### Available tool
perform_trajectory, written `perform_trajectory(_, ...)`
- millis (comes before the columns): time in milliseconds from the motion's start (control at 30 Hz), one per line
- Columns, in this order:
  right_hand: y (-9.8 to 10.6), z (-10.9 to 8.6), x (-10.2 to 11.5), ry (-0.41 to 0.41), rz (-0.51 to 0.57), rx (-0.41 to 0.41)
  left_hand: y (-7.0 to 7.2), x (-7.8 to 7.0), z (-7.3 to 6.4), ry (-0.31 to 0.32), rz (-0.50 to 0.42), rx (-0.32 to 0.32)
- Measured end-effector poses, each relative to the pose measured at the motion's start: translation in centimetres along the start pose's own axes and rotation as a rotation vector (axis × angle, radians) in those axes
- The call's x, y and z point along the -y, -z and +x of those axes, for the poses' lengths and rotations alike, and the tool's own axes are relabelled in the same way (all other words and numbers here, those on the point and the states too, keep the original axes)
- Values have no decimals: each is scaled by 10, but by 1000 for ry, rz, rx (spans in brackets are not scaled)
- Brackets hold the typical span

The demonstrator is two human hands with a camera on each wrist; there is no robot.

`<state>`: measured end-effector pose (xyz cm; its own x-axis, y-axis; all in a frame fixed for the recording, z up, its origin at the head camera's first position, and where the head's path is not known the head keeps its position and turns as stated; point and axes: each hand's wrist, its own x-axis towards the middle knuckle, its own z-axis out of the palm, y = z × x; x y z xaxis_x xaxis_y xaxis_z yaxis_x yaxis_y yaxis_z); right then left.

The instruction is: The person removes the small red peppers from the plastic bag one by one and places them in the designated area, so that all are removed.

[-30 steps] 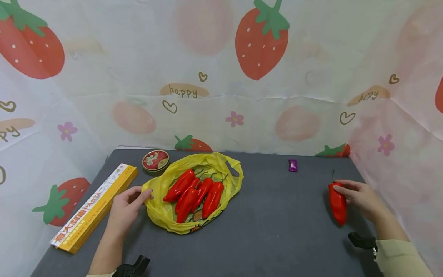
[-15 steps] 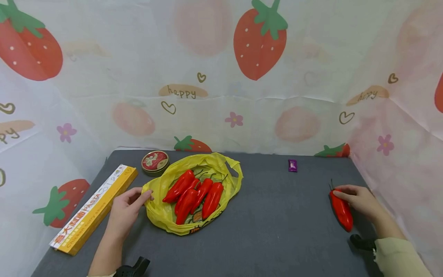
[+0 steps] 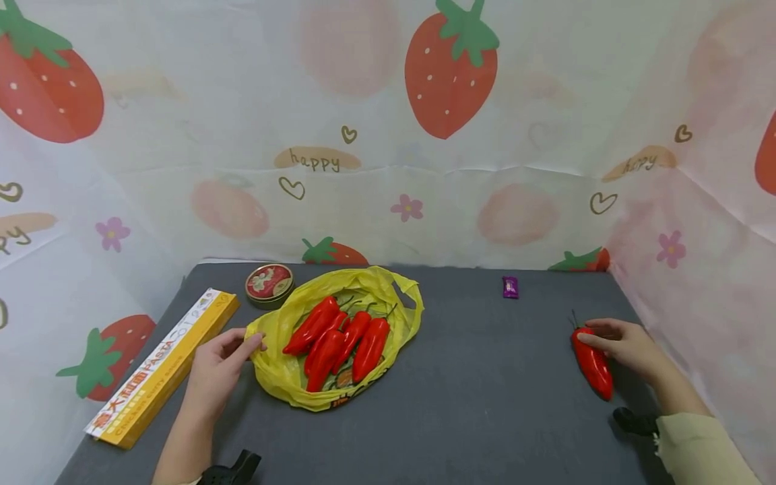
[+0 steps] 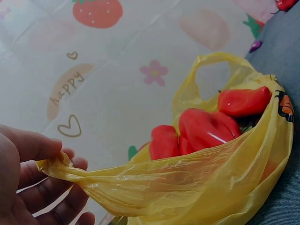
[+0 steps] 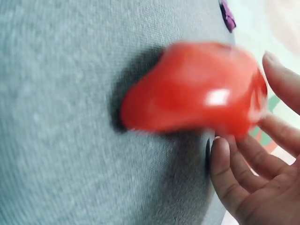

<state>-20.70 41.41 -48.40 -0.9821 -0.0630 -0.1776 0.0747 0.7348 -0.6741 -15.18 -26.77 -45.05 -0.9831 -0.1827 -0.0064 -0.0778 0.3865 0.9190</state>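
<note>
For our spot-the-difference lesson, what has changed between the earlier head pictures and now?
The red pepper in the right hand has tilted, its tip swinging rightward in the picture. Nothing was let go. The left hand still pinches the yellow bag; the bagged peppers, tin, box and purple packet stayed put.
</note>
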Motion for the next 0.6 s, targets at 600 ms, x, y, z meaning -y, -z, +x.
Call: perform_trajectory(600, 5, -1, 0, 45, -1, -30, 2, 0, 0, 1, -32, 3)
